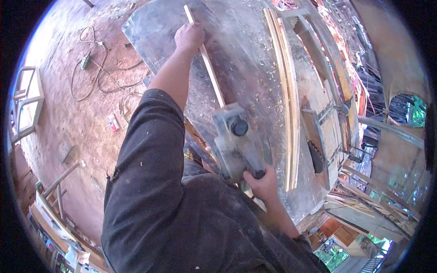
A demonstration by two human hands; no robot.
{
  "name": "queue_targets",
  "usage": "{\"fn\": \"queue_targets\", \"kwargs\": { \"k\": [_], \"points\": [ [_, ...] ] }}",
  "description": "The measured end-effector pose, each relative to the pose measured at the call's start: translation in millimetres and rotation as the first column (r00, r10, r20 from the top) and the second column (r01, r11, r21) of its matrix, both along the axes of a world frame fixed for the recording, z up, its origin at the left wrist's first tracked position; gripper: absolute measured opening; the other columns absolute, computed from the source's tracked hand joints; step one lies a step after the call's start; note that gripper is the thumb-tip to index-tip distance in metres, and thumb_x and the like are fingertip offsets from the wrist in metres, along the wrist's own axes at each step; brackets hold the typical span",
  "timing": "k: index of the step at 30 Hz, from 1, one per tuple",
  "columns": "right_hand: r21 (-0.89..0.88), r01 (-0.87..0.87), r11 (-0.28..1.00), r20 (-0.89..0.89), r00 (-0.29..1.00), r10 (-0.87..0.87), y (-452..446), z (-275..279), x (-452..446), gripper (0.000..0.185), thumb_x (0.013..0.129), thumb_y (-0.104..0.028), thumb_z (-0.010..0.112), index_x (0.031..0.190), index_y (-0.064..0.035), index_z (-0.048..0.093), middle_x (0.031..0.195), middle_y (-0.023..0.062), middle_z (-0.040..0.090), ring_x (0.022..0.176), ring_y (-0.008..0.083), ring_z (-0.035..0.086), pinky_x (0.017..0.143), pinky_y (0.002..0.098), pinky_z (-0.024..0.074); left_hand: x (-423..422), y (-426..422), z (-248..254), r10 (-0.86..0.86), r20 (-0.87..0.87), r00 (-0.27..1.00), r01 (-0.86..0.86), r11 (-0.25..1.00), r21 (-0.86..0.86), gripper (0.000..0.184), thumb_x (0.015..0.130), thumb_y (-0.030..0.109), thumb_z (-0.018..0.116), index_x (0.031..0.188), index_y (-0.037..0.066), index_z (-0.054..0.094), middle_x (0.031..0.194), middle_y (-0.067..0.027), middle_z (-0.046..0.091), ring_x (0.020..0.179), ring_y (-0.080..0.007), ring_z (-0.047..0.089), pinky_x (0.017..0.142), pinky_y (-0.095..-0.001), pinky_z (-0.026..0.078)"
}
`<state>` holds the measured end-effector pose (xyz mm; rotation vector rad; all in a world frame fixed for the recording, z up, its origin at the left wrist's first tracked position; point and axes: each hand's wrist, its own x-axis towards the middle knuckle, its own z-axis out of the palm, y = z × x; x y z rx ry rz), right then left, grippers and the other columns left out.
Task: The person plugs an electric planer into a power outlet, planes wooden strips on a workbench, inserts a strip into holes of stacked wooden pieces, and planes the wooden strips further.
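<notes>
My left hand (190, 36) is closed around a thin wooden strip (210, 70) near its far end. The strip runs toward me across the dusty worktop (246, 59), and its near end disappears at the front of a grey electric planer (230, 150). A round dark knob tops the planer's front. My right hand (264, 182) grips the back of the planer's handle, with the thumb showing and the other fingers partly hidden. Wood shavings lie scattered over the worktop.
Several long wooden strips (286, 100) lie together on the worktop's right side. Beyond them sits a dark toothed saw blade (315, 157). On the dirt floor at left, a cable (96, 75) lies coiled near a small red-and-white packet (113, 122). Lumber (364, 200) is piled at lower right.
</notes>
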<state>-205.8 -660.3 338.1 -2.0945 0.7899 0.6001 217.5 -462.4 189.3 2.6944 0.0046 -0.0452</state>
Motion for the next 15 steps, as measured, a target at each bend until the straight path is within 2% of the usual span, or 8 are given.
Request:
{"fn": "queue_targets", "kwargs": {
  "k": [2, 4, 8, 13, 14, 15],
  "points": [
    [0.102, -0.012, 0.995, 0.205, 0.979, -0.009, 7.3, -6.8, 36.3, 0.039, 0.073, -0.02, 0.072, 0.102, 0.0046, 0.066, 0.084, 0.0179, 0.07, 0.08, 0.0261, 0.069, 0.076, 0.0375, 0.0527, 2.1, 2.1, -5.5, -0.004, 0.028, 1.0, 0.004, 1.0, 0.006, 0.027, 0.085, 0.02, 0.05, 0.091, 0.011, 0.074, 0.09, -0.0127, 0.072, 0.089, -0.0306, 0.07, 0.078, -0.0401, 0.056],
    [0.071, -0.032, 0.997, 0.241, 0.97, 0.014, 20.4, -2.1, 79.6, 0.038, 0.071, -0.02, 0.072, 0.1, 0.0047, 0.067, 0.084, 0.0189, 0.07, 0.08, 0.0272, 0.069, 0.076, 0.0379, 0.0524, 10.4, 3.5, -18.1, 0.003, -0.038, 0.999, -0.003, 1.0, -0.01, 0.024, 0.084, 0.026, 0.053, 0.095, 0.016, 0.072, 0.098, -0.0125, 0.071, 0.093, -0.0325, 0.068, 0.083, -0.0435, 0.054],
    [0.069, -0.079, 0.994, 0.334, 0.941, 0.052, 43.9, -5.1, 161.4, 0.036, 0.07, -0.019, 0.068, 0.096, 0.0053, 0.066, 0.082, 0.0197, 0.069, 0.078, 0.0304, 0.068, 0.076, 0.0378, 0.0514, 2.2, 5.2, -3.1, -0.017, -0.068, 0.998, 0.017, 1.0, 0.003, 0.025, 0.085, 0.028, 0.052, 0.097, 0.018, 0.072, 0.098, -0.0126, 0.071, 0.093, -0.0332, 0.068, 0.084, -0.0433, 0.054],
    [0.102, -0.114, 0.988, 0.302, 0.95, 0.078, 46.2, -8.8, 201.7, 0.032, 0.069, -0.017, 0.066, 0.095, 0.0038, 0.066, 0.08, 0.0208, 0.068, 0.078, 0.0317, 0.068, 0.076, 0.0388, 0.0506, 8.1, 7.1, 6.7, -0.019, -0.114, 0.993, 0.016, 0.999, -0.03, 0.034, 0.087, 0.033, 0.05, 0.102, 0.01, 0.071, 0.102, -0.0166, 0.07, 0.098, -0.0348, 0.067, 0.087, -0.0434, 0.052],
    [0.131, -0.121, 0.984, 0.283, 0.956, 0.079, 46.4, -10.0, 200.6, 0.031, 0.069, -0.016, 0.065, 0.094, 0.0033, 0.067, 0.08, 0.0208, 0.068, 0.077, 0.0314, 0.068, 0.075, 0.0389, 0.0504, 10.2, 10.2, 3.6, -0.106, -0.071, 0.992, 0.109, 0.993, 0.05, 0.038, 0.092, 0.03, 0.043, 0.099, 0.008, 0.072, 0.102, -0.0185, 0.07, 0.099, -0.0347, 0.067, 0.087, -0.0433, 0.052],
    [0.131, -0.116, 0.985, 0.281, 0.957, 0.076, 46.3, -10.2, 199.8, 0.031, 0.069, -0.016, 0.065, 0.094, 0.0033, 0.067, 0.08, 0.0208, 0.068, 0.077, 0.0314, 0.068, 0.075, 0.0389, 0.0504, 11.0, 13.2, 1.6, -0.11, -0.072, 0.991, 0.113, 0.992, 0.049, 0.038, 0.092, 0.03, 0.043, 0.099, 0.008, 0.072, 0.102, -0.0185, 0.07, 0.099, -0.0347, 0.067, 0.087, -0.0433, 0.052]
  ]
}}
